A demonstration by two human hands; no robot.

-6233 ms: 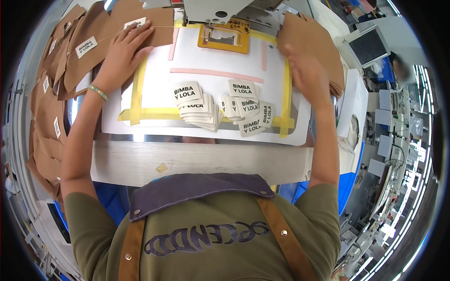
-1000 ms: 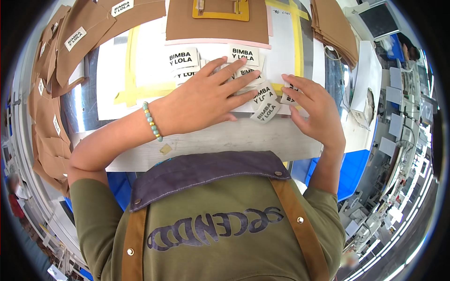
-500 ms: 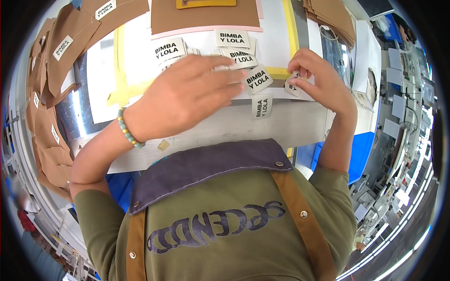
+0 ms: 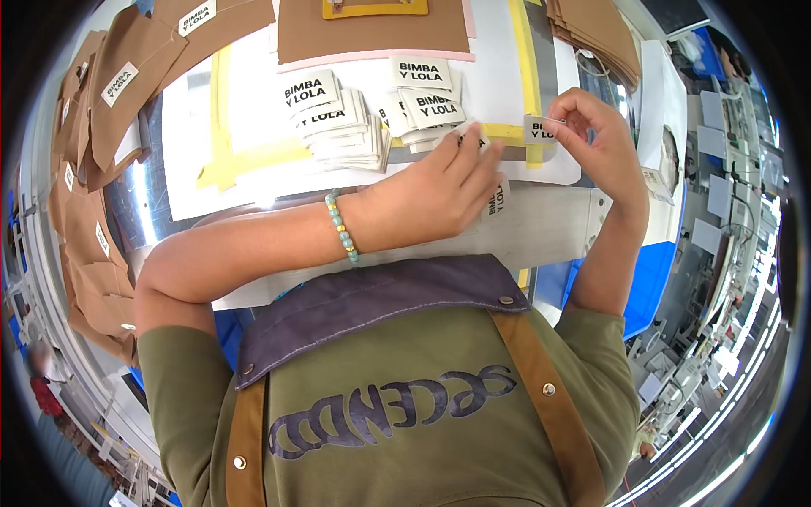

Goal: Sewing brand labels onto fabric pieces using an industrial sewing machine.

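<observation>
My right hand (image 4: pixel 598 139) is closed, with thumb and fingertips pinching a small white label (image 4: pixel 539 129) with dark print. It holds the label above the right edge of the paper. My left hand (image 4: pixel 427 193), with a beaded bracelet at the wrist, reaches across over the table's near edge. Its fingertips are smeared by motion and overlap one loose label (image 4: pixel 473 140), and the thumb is hidden. Another label (image 4: pixel 497 201) shows partly beside its fingers. Ahead of this hand lie a left pile of labels (image 4: pixel 345 139) and a right pile (image 4: pixel 435 110).
Brown flat pieces bearing white labels (image 4: pixel 120 83) hang in a row at the left. A brown panel (image 4: pixel 372 34) with a yellow frame (image 4: pixel 374 8) lies at the back. Stacked brown pieces (image 4: pixel 596 38) sit back right. Yellow tape (image 4: pixel 218 110) borders the white paper (image 4: pixel 187 127).
My left hand has moved right and nearer, uncovering the left label pile. My right hand has shifted slightly right, and its label is now turned level. The nearest loose label sits farther right.
</observation>
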